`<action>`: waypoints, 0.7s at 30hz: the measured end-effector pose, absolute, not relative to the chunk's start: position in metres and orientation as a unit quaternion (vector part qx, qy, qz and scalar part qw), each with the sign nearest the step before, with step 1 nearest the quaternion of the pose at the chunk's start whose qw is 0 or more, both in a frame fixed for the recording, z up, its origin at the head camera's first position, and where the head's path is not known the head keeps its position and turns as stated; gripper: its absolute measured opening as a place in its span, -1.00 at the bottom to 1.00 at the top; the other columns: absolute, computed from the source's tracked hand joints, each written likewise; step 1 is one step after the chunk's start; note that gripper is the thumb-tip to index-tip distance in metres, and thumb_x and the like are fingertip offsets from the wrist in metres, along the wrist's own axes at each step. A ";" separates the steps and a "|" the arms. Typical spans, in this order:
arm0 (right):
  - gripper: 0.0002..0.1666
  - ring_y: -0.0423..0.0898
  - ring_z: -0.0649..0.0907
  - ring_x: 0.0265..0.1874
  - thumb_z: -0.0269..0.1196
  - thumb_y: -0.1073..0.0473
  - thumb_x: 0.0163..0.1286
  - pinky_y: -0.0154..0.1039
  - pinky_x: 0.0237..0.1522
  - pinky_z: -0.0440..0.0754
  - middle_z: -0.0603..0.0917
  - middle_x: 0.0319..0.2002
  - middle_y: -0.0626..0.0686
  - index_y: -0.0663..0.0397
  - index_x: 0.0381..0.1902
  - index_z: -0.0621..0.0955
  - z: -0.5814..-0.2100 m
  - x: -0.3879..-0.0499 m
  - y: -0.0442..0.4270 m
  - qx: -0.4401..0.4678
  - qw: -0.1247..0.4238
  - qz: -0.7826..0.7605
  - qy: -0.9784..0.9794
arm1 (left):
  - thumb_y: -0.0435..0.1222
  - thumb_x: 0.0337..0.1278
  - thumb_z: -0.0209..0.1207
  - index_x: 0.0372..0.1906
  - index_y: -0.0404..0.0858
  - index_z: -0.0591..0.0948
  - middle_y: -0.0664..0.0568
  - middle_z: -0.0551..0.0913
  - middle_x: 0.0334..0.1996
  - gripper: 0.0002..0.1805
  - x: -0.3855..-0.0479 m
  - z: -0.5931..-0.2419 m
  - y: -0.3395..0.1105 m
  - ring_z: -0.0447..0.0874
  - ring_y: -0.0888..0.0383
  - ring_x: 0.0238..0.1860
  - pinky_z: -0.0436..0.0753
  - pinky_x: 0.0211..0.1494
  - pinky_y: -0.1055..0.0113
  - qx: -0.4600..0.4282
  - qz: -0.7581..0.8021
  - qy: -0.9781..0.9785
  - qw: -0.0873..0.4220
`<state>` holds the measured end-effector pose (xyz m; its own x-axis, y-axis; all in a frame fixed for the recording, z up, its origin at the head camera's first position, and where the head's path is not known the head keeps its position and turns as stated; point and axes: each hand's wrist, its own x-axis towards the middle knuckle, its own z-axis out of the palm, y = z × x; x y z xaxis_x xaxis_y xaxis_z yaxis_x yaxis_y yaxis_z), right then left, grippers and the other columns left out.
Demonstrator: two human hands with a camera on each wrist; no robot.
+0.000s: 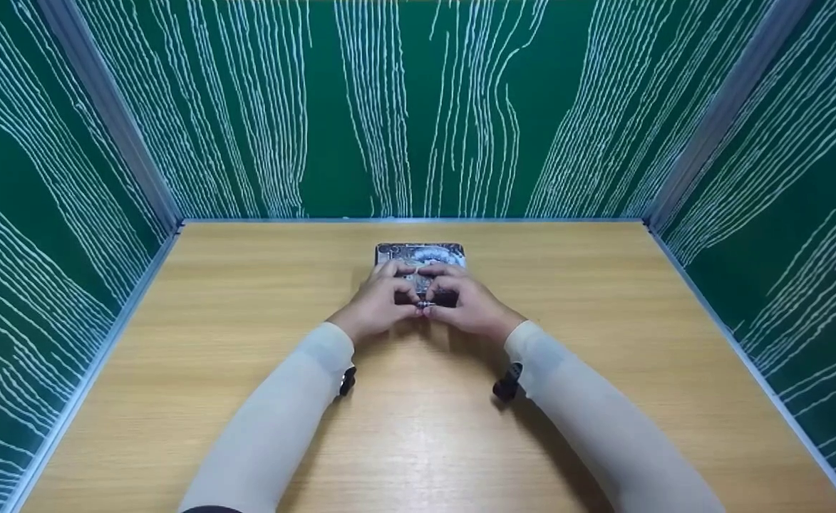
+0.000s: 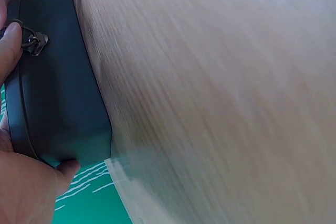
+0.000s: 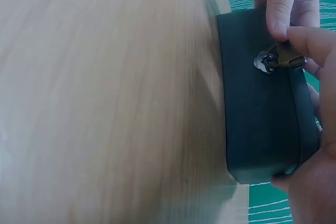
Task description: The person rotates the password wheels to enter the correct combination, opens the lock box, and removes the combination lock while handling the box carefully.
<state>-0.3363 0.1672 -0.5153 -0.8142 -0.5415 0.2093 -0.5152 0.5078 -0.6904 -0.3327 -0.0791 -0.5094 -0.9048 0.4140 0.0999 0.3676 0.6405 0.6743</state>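
At far left, a pale sleeve (image 1: 268, 420) reaches up toward the left hand (image 1: 378, 303), at about 7 o'clock on the box. This hand is curled rather than flat: its fingers hold the box's near end, and its thumb meets the metal clasp (image 3: 287, 56).

In the middle, the box (image 1: 421, 254) sits toward 12 o'clock on the wooden table (image 1: 418, 427). It is dark-sided with a patterned lid, and the clasp is at 6 o'clock, on the side facing the person. Its loop appears to lie round the catch.

On the right, at about 5 o'clock, the right hand (image 1: 473, 303) mirrors the left, fingers bent around the other end, a fingertip against the clasp.

The step in hand looks like working the clasp; whether fastening or undoing it, I cannot tell. The next move probably calls for a steady box and careful thumb pressure.

No brand, label or writing is readable; the lid's print is too small.
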 end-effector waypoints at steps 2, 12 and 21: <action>-0.86 0.19 0.38 0.74 0.54 0.08 0.50 0.33 0.82 0.14 0.55 0.65 -0.01 -0.13 -0.07 0.79 -0.516 -0.336 0.167 -0.307 0.012 -0.394 0.866 | -0.15 0.36 0.59 -0.29 -0.01 0.79 0.06 0.44 0.60 -0.83 -0.333 -0.509 -0.079 0.16 -0.12 0.78 0.16 0.88 -0.21 0.217 0.364 0.905 0.030; -0.79 0.17 0.42 0.72 0.58 0.14 0.43 0.28 0.82 0.18 0.58 0.62 0.01 -0.11 -0.07 0.74 -0.517 -0.336 0.166 -0.318 0.002 -0.400 0.860 | -0.12 0.35 0.60 -0.28 -0.02 0.81 0.06 0.42 0.63 -0.83 -0.331 -0.509 -0.078 0.13 -0.12 0.80 0.12 0.89 -0.22 0.210 0.369 0.905 0.034; -0.79 0.21 0.42 0.71 0.58 0.16 0.43 0.32 0.81 0.19 0.57 0.62 0.03 -0.13 -0.08 0.75 -0.517 -0.336 0.167 -0.316 0.003 -0.405 0.858 | -0.16 0.36 0.59 -0.29 0.00 0.80 0.07 0.42 0.63 -0.85 -0.332 -0.509 -0.077 0.14 -0.12 0.80 0.12 0.89 -0.23 0.207 0.368 0.906 0.035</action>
